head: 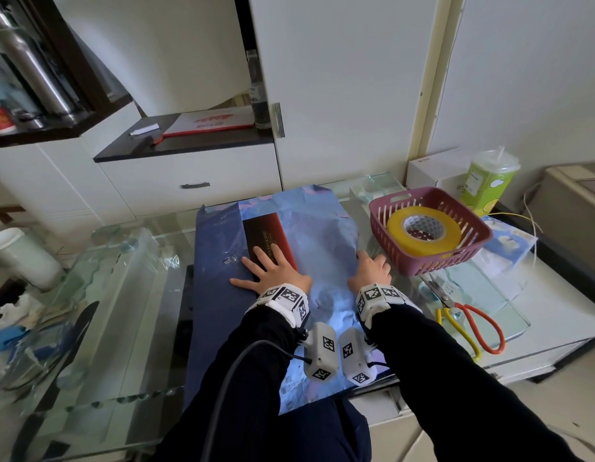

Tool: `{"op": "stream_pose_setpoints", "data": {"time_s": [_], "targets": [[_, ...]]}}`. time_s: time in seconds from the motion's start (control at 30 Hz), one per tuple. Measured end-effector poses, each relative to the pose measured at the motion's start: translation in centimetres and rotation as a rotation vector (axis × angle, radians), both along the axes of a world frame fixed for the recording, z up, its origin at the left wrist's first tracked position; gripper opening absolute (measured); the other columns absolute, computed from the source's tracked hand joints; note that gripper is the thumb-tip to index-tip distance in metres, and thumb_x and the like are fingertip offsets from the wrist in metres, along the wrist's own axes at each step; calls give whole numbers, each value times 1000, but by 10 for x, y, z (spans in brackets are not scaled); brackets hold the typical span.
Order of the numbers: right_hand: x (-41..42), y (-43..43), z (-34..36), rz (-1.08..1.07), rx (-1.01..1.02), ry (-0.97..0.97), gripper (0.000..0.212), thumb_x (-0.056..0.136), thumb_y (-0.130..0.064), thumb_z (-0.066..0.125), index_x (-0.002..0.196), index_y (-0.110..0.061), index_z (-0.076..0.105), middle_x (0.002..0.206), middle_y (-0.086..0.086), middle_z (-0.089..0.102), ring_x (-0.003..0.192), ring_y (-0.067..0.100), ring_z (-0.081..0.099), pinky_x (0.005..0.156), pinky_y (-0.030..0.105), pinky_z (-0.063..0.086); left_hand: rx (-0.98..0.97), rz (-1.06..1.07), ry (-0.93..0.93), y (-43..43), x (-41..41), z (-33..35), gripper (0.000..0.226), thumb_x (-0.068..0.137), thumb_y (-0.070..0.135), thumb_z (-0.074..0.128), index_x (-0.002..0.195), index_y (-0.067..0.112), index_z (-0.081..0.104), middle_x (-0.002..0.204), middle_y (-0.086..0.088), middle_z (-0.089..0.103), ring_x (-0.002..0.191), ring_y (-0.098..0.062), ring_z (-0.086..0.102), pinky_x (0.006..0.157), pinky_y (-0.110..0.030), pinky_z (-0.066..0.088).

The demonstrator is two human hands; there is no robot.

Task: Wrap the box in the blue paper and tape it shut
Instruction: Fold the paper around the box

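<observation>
First fold in hand: blue paper (pixel 322 235) lies over the box (pixel 267 230) on the bench (pixel 509 288), left grip (pixel 271 270) and right grip (pixel 371 270) open, pressing flat; next, left flap over, then tape (pixel 422 232)

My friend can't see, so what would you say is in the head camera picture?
A left hand, spread flat, and a right hand rest on blue paper folded partly over a dark red box on a glass table. Right of them are a basket holding tape, and scissors.
</observation>
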State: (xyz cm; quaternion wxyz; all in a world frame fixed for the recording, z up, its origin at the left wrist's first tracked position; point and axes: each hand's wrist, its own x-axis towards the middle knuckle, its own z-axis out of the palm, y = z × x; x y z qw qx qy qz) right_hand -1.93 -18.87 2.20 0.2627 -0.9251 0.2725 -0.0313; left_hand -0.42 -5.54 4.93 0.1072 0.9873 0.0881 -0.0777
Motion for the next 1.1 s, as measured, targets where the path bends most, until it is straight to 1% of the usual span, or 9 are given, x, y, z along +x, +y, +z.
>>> {"op": "stream_pose_setpoints", "data": {"time_s": [0.1, 0.27, 0.5, 0.63, 0.8, 0.87, 0.93, 1.03, 1.1], "targets": [[3, 6, 2, 31, -17, 45, 49, 85, -6, 47, 132, -19, 39, 133, 16, 43, 125, 34, 41, 105, 41, 30, -18, -7, 7, 9, 3, -4, 86, 88, 53, 46, 151, 22, -4, 158, -9, -15, 144, -39, -14, 105, -73, -3], [10, 9, 9, -4, 19, 90, 44, 81, -13, 48, 123, -21, 40, 118, 10, 60, 115, 29, 53, 102, 40, 24, -75, -31, 62, 19, 6, -10, 86, 87, 64, 37, 151, 24, -4, 158, -7, -16, 144, -36, -16, 107, -71, -4], [23, 21, 13, -118, 147, 103, 36, 95, -22, 35, 130, -16, 40, 134, 14, 50, 127, 31, 45, 108, 39, 19, -88, -50, 147, 34, 11, -14, 84, 88, 66, 35, 150, 28, -7, 158, -4, -18, 145, -33, -16, 111, -67, -3], [31, 28, 10, -240, 202, 13, 35, 96, -17, 35, 130, -8, 36, 139, 17, 43, 129, 33, 42, 108, 41, 20, -97, -61, 168, 41, 17, -9, 81, 90, 64, 35, 150, 29, -5, 158, -4, -17, 145, -33, -14, 111, -66, 0], [37, 34, 5, -239, 248, -27, 36, 95, -17, 44, 130, -6, 40, 138, 15, 46, 127, 30, 45, 108, 40, 21, -128, -51, 194, 54, 22, -14, 73, 91, 60, 36, 150, 30, 4, 159, -3, -10, 146, -34, -8, 115, -60, 5], [37, 32, 7, -237, 248, -26, 35, 92, -15, 51, 126, -7, 47, 134, 14, 51, 125, 29, 47, 107, 39, 22, -202, -47, 179, 60, 27, -15, 67, 92, 53, 39, 150, 30, 12, 159, -3, -4, 145, -35, -3, 116, -55, 9], [37, 31, 9, -219, 251, -21, 34, 89, -16, 56, 122, -8, 54, 130, 13, 55, 123, 29, 49, 107, 38, 23, -292, -31, 151, 64, 28, -18, 65, 92, 39, 44, 149, 33, 13, 159, -4, -7, 145, -34, -2, 117, -53, 9], [38, 37, 13, -166, 248, -61, 30, 88, -17, 55, 116, -8, 59, 125, 14, 59, 117, 30, 55, 105, 37, 33, -345, 14, 99, 63, 21, -26, 75, 89, 26, 51, 149, 34, 7, 156, -6, -20, 145, -33, -4, 117, -53, 5], [41, 43, 18, -109, 256, -102, 23, 88, -14, 54, 106, -4, 64, 114, 16, 64, 109, 33, 60, 93, 33, 44, -360, 56, 66, 64, 19, -27, 78, 88, 28, 56, 149, 31, 9, 156, -8, -19, 145, -33, -3, 117, -53, 4]]}}
